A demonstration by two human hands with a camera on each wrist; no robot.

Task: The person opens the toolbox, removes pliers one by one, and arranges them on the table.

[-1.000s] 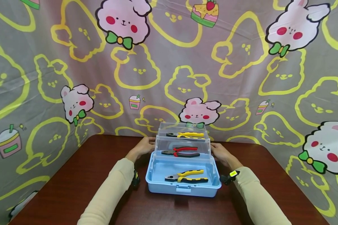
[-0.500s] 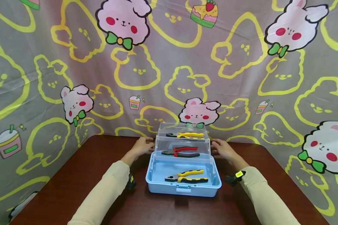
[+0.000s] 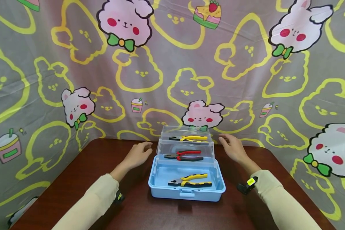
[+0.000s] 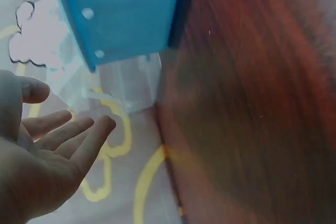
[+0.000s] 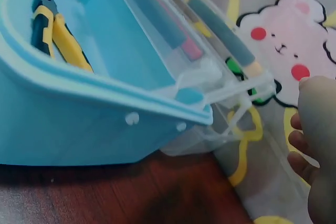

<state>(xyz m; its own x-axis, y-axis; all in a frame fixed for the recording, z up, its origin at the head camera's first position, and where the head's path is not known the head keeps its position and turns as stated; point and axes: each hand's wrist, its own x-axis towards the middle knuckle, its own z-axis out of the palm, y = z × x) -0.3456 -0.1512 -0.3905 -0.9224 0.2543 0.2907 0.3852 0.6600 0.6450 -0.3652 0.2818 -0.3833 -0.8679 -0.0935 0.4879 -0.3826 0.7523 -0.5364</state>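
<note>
A light blue toolbox stands unfolded on the table, its clear trays stepped up behind the base. Yellow-and-black pliers lie in the base. The lower clear tray carries red-and-black pliers, and another yellow-and-black pair sits in the upper one. My left hand hovers left of the trays, fingers loosely bent and holding nothing; in the left wrist view its palm is turned up beside the blue wall. Right of the trays, my right hand is apart from the box, also holding nothing.
The dark red-brown wooden table runs out to both sides of the box. A grey curtain with cartoon rabbits hangs close behind the table and along both sides. Wrist cameras sit at both cuffs.
Both hands have moved outward from the tray sides, the left one to the left and the right one to the right and slightly up. Toolbox and pliers stay where they were.
</note>
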